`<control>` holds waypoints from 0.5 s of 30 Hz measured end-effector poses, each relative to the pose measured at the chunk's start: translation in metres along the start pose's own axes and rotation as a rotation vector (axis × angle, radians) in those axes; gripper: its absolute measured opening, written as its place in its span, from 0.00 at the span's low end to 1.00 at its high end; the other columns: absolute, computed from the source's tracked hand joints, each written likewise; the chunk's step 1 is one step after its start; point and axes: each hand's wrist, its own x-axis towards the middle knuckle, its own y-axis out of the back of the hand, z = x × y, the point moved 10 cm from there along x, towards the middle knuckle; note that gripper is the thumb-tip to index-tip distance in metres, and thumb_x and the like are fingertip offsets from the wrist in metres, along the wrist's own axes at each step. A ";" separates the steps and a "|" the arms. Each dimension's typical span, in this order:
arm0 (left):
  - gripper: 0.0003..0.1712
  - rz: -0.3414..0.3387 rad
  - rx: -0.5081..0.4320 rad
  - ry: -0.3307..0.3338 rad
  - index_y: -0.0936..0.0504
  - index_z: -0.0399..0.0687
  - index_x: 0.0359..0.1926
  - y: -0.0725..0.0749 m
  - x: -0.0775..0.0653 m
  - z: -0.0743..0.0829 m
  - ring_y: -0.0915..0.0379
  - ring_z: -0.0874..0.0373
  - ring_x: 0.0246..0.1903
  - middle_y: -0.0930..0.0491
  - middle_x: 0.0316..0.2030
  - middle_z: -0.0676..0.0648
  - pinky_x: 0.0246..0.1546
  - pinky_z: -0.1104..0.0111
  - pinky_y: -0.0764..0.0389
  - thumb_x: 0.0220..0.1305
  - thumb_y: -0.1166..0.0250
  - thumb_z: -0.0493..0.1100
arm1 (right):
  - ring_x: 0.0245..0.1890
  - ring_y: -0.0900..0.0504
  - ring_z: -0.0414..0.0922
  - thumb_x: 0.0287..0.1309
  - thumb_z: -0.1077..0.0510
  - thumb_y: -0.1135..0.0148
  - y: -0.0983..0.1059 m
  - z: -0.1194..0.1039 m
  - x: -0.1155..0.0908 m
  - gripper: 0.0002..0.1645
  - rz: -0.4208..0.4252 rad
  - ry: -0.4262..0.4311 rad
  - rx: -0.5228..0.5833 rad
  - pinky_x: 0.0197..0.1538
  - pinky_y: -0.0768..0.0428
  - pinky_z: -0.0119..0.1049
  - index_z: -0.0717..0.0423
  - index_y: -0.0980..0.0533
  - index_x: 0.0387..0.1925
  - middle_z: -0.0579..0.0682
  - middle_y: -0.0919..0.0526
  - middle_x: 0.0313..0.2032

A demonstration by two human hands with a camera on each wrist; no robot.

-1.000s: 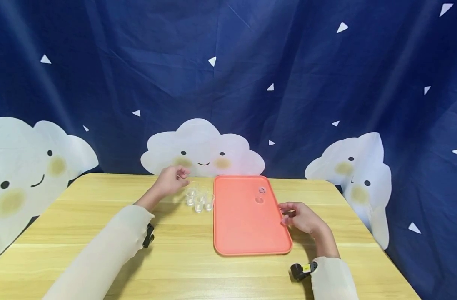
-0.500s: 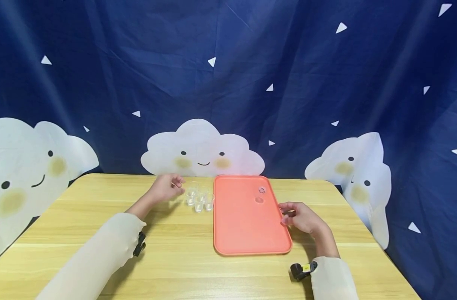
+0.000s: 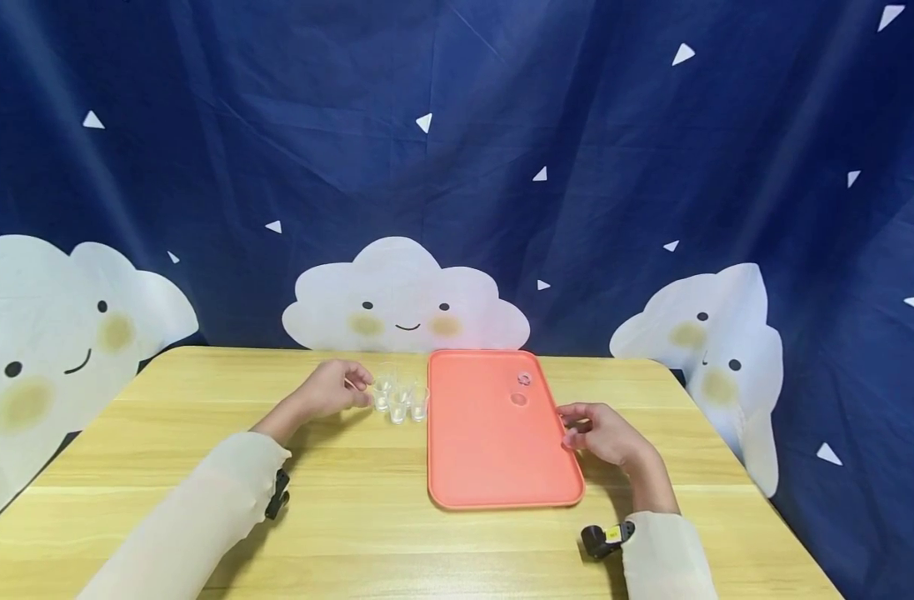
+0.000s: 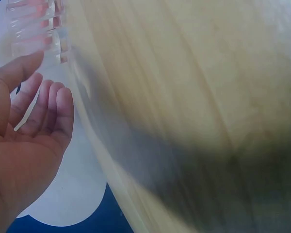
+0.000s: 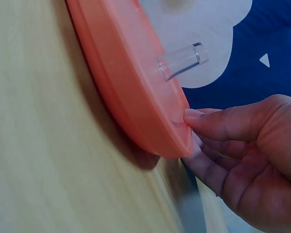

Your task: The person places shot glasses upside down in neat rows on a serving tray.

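A group of several small clear cups (image 3: 398, 403) stands on the table, just left of the tray. Beside their left side is my left hand (image 3: 331, 390), thumb and fingers apart and loosely bent, with nothing visible held. In the left wrist view the thumb tip lies close to the nearest cup (image 4: 51, 41); whether they touch I cannot tell. My right hand (image 3: 610, 433) pinches the right edge of the coral-red tray (image 3: 501, 467), the thumb (image 5: 218, 124) over the rim and fingers beneath. A single clear cup (image 5: 183, 61) stands on the tray toward its far right.
Under everything is a light wood-grain table (image 3: 352, 533). Behind its far edge hangs a dark blue curtain (image 3: 457, 183) with smiling white clouds. Small black cameras sit on the left wrist (image 3: 278, 493) and the right wrist (image 3: 605, 540).
My left hand has drawn back to the left and lowered toward the table beside the cups. The right hand, the tray and the cups stay where they were.
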 end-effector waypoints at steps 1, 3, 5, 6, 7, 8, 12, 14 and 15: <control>0.14 -0.004 -0.008 0.007 0.16 0.39 0.42 -0.001 0.000 -0.001 0.21 0.54 0.37 0.18 0.35 0.46 0.40 0.64 0.21 0.54 0.24 0.37 | 0.43 0.19 0.49 0.59 0.74 0.37 0.000 0.000 0.000 0.29 0.000 0.001 0.004 0.49 0.18 0.41 0.65 0.25 0.63 0.56 0.16 0.50; 0.14 -0.009 -0.025 0.007 0.16 0.38 0.42 -0.003 0.001 -0.002 0.21 0.54 0.37 0.18 0.35 0.46 0.40 0.64 0.21 0.55 0.24 0.37 | 0.43 0.19 0.49 0.59 0.73 0.37 0.000 -0.001 -0.001 0.29 -0.001 0.003 0.009 0.50 0.18 0.42 0.65 0.25 0.63 0.56 0.16 0.50; 0.14 -0.012 -0.032 0.008 0.16 0.38 0.42 -0.005 0.001 -0.002 0.21 0.54 0.38 0.18 0.36 0.46 0.40 0.64 0.21 0.55 0.24 0.37 | 0.44 0.19 0.50 0.59 0.73 0.37 0.000 -0.002 -0.001 0.29 -0.007 0.011 0.006 0.50 0.18 0.42 0.66 0.25 0.63 0.57 0.16 0.50; 0.14 -0.016 -0.034 0.004 0.16 0.38 0.42 -0.006 0.001 -0.001 0.21 0.54 0.38 0.17 0.36 0.46 0.41 0.64 0.21 0.56 0.24 0.38 | 0.44 0.19 0.49 0.59 0.73 0.37 0.000 -0.002 -0.001 0.29 -0.007 0.010 0.007 0.50 0.18 0.42 0.66 0.25 0.63 0.57 0.16 0.50; 0.14 -0.020 -0.038 0.006 0.16 0.38 0.43 -0.007 0.001 -0.001 0.21 0.53 0.38 0.17 0.36 0.46 0.41 0.64 0.21 0.56 0.24 0.38 | 0.44 0.19 0.49 0.59 0.73 0.37 0.000 -0.001 -0.001 0.29 -0.003 0.004 0.012 0.50 0.18 0.42 0.66 0.25 0.63 0.56 0.16 0.50; 0.15 -0.025 -0.041 0.005 0.16 0.38 0.43 -0.009 0.001 -0.001 0.21 0.53 0.39 0.17 0.36 0.46 0.42 0.64 0.21 0.56 0.24 0.38 | 0.44 0.19 0.49 0.59 0.73 0.37 0.000 -0.001 -0.001 0.29 -0.002 0.000 0.010 0.50 0.18 0.43 0.65 0.25 0.63 0.56 0.16 0.50; 0.17 -0.040 -0.041 0.001 0.15 0.38 0.44 -0.015 0.003 -0.001 0.22 0.54 0.40 0.17 0.37 0.47 0.42 0.63 0.21 0.55 0.23 0.39 | 0.44 0.19 0.49 0.59 0.74 0.36 0.001 -0.001 -0.001 0.30 0.002 -0.007 0.006 0.51 0.18 0.43 0.65 0.25 0.64 0.56 0.16 0.51; 0.17 -0.044 -0.039 0.000 0.15 0.39 0.45 -0.017 0.004 -0.002 0.22 0.54 0.40 0.17 0.37 0.47 0.42 0.63 0.21 0.55 0.23 0.40 | 0.44 0.19 0.49 0.58 0.74 0.36 0.001 0.000 -0.001 0.30 0.009 -0.015 0.008 0.51 0.18 0.43 0.65 0.25 0.63 0.56 0.16 0.50; 0.17 -0.045 -0.038 0.001 0.15 0.39 0.44 -0.018 0.005 -0.002 0.22 0.54 0.40 0.18 0.37 0.47 0.42 0.63 0.21 0.55 0.23 0.40 | 0.44 0.19 0.49 0.58 0.74 0.36 0.001 0.000 -0.001 0.30 0.007 -0.016 0.011 0.50 0.18 0.42 0.64 0.25 0.64 0.56 0.16 0.50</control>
